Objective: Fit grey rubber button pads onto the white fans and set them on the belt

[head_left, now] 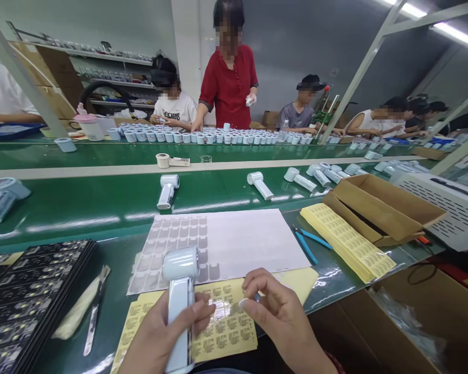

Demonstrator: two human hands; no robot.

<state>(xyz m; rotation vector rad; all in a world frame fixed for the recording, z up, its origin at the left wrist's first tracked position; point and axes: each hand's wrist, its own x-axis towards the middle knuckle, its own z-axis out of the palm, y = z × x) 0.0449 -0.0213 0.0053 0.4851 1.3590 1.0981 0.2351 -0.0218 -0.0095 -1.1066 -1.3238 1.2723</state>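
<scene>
My left hand (161, 335) is wrapped round the handle of a pale blue handheld fan (180, 291), holding it upright over a yellow sticker sheet (218, 332). My right hand (276, 317) is to its right, thumb and forefinger pinched on a small clear sticker (234, 307) just above that sheet. Behind the fan lies a white backing sheet (249, 241) with grey label shapes on its left half.
A stack of black trays (27, 296) and tweezers (95, 311) lie at left. Blue pliers (308, 244), yellow label stack (347, 241) and open cardboard boxes (382, 208) sit at right. More fans (167, 189) ride the green conveyor (101, 200); several people work on the far side.
</scene>
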